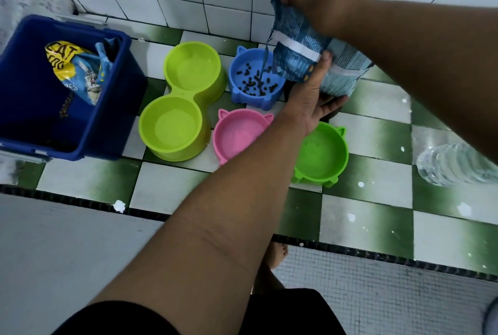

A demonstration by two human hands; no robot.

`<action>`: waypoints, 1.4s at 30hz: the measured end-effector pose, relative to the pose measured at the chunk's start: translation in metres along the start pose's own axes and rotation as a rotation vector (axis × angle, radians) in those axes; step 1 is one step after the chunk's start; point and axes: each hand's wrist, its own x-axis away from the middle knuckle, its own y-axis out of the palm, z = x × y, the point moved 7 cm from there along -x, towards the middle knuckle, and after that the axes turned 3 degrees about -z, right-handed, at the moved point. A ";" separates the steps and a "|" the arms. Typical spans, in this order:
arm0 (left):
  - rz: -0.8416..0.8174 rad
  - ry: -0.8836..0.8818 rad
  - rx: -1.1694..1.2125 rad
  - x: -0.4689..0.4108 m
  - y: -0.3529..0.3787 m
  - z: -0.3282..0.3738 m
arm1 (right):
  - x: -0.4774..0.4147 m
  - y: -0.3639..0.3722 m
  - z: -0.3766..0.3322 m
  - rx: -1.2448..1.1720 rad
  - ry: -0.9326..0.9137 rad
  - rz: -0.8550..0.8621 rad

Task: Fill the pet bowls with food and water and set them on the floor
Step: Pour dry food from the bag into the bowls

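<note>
tiled floor (366, 197), four pet bowls (257, 77)

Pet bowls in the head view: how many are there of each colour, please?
Lime-green double bowl: 1
Blue cat-ear bowl, with kibble: 1
Pink cat-ear bowl: 1
Green cat-ear bowl: 1
Total: 4

A green-and-white checkered tile floor (372, 200) is carrying a blue bin (89, 130) at the left, a lime double bowl (215, 84), a blue bowl (239, 92) holding kibble, a pink bowl (234, 135), a green bowl (320, 157), and a clear water bottle (452, 165) lying at the right.
</note>
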 end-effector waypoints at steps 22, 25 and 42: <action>-0.009 -0.038 -0.049 -0.007 -0.001 0.000 | -0.008 0.004 0.005 0.022 0.002 0.004; 0.010 -0.029 -0.042 -0.006 -0.003 0.001 | -0.008 0.004 0.007 0.026 0.005 0.009; 0.070 -0.003 -0.025 -0.003 -0.010 0.006 | -0.003 0.006 -0.001 0.017 0.000 -0.007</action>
